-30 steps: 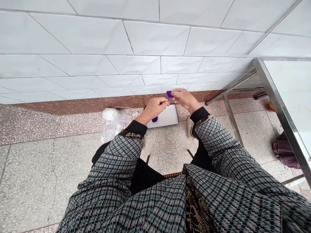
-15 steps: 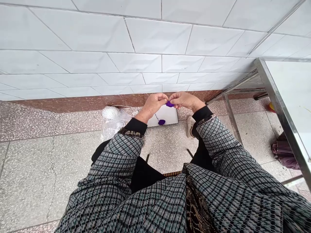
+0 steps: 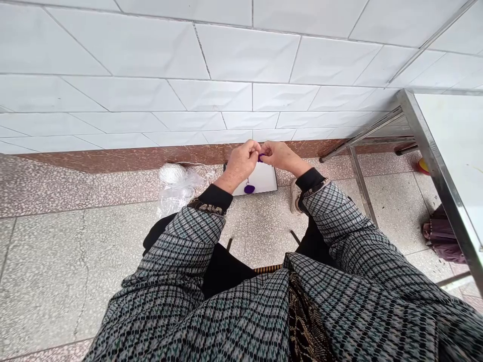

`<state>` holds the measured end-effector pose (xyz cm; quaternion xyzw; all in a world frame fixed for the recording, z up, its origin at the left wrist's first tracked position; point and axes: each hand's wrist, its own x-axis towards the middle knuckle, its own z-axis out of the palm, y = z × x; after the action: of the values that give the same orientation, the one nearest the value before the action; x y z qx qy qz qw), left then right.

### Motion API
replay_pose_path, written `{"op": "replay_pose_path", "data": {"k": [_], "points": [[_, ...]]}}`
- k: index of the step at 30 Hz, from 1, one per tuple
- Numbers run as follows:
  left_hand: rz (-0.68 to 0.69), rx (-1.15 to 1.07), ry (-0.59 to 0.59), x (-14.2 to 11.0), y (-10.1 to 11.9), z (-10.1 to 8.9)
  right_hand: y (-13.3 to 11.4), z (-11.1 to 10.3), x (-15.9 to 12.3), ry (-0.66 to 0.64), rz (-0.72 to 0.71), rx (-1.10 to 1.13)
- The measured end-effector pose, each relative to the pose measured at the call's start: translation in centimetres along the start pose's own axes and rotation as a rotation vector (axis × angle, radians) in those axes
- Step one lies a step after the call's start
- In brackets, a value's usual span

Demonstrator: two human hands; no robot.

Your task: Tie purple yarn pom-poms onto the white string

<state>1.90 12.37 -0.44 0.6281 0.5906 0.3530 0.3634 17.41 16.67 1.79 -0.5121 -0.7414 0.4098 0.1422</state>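
A small purple yarn piece point(image 3: 260, 157) is pinched between the fingertips of my two hands, mostly covered by them now. My left hand point(image 3: 241, 163) is closed at its left edge. My right hand point(image 3: 281, 156) is closed on its right side, the fingers bent inward. I cannot make out any hook or needle. Below the hands a purple yarn ball point(image 3: 249, 189) lies in a shallow white tray point(image 3: 266, 182) on the floor. A thin purple strand rises from the ball towards my left hand.
Left of the tray lie a white yarn ball point(image 3: 172, 174) and a clear plastic bag point(image 3: 175, 198), with loose white strands. A tiled wall point(image 3: 226, 98) stands ahead. At the right is a metal-framed table point(image 3: 433, 146), with a dark purple cloth item point(image 3: 443, 236) beneath it.
My hands have drawn slightly closer together, and the left has turned inward. Less of the purple yarn piece shows. The yarn ball has shifted a little to the left.
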Motion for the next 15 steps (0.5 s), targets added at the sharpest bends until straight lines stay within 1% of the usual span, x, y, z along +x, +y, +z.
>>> {"op": "replay_pose_path", "data": {"k": [3,5,7,9,10,12,15], "points": [[-0.014,-0.017,0.025,0.0,0.0,0.0,0.1,0.2,0.2,0.057,-0.030,-0.006],[-0.005,-0.012,0.039,-0.1,0.2,0.1,0.2,0.4,0.5,0.136,0.015,0.075],[-0.020,-0.039,0.065,-0.2,0.3,0.3,0.1,0.4,0.8,0.182,0.129,0.290],[-0.075,-0.117,0.100,-0.1,0.5,0.6,-0.1,0.5,1.0,0.168,0.233,0.585],[-0.111,-0.169,0.119,-0.1,0.6,0.8,-0.2,0.5,1.0,0.149,0.261,0.728],[-0.172,-0.273,0.142,0.0,0.6,1.1,-0.3,0.7,1.0,0.102,0.263,0.956],[-0.195,-0.366,0.131,0.2,0.3,1.4,-0.2,1.1,0.8,0.040,0.224,1.129]]}}
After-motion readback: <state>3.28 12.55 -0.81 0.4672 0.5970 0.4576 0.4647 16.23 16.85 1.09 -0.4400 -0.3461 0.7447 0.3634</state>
